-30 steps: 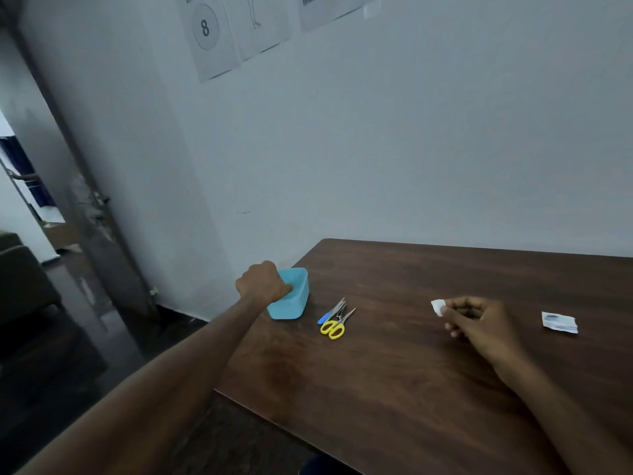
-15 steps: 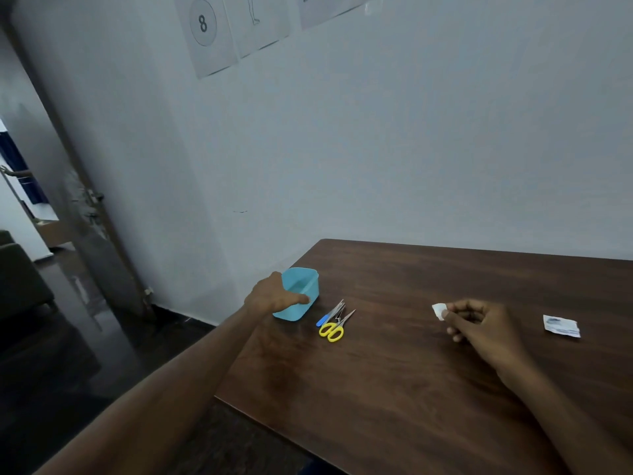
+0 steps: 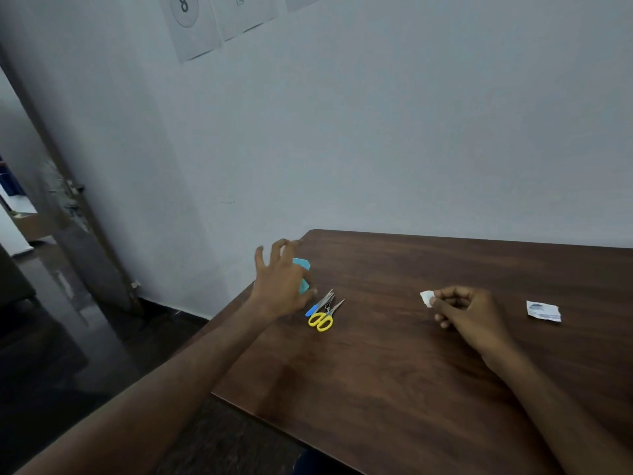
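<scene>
Small white pad, mid-worktop, pinched by one edge between thumb and forefinger of the right grip. Likely light, soft and easily crushed, so a gentle edge hold suits. Far left corner: left grip, fingers spread, holding nothing, at a blue tub.

A pale grey wall was seen behind a dark brown wooden surface, whose far edge was set against it. Printed paper sheets were fixed high on the wall, one marked with a circled 8. A dark door was seen at the left, with daylight admitted beyond it. The dark, glossy floor was dimly lit.
</scene>
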Action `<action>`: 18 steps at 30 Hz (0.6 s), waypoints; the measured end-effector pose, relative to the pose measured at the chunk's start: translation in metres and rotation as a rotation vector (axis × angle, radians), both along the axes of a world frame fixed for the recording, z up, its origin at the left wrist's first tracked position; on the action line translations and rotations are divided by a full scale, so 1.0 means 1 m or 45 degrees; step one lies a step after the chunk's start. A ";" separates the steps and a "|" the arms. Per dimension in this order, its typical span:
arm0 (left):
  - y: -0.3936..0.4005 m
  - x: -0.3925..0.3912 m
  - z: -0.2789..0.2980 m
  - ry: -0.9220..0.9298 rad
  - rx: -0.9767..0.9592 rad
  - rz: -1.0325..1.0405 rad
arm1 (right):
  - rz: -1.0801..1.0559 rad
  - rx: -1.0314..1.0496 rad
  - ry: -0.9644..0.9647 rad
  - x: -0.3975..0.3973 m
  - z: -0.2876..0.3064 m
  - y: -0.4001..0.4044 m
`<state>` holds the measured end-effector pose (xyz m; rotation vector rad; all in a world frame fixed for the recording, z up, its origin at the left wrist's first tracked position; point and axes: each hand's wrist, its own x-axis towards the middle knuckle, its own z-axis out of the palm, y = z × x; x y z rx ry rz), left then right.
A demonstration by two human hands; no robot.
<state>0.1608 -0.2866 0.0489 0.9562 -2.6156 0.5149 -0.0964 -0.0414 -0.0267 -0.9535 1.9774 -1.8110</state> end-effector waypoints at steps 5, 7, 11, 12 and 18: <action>0.012 -0.007 -0.017 -0.239 -0.099 0.094 | -0.004 -0.016 -0.017 0.001 0.001 0.003; 0.014 -0.007 -0.019 -0.257 -0.058 0.149 | -0.008 -0.014 -0.016 0.000 0.000 0.003; 0.020 -0.011 -0.020 -0.259 0.011 0.217 | -0.009 -0.018 -0.015 -0.002 -0.001 0.002; 0.021 -0.011 -0.020 -0.241 0.025 0.226 | -0.011 -0.019 -0.011 -0.001 -0.001 0.001; 0.025 -0.019 -0.018 -0.072 0.087 0.282 | -0.007 -0.032 -0.025 -0.001 -0.002 0.001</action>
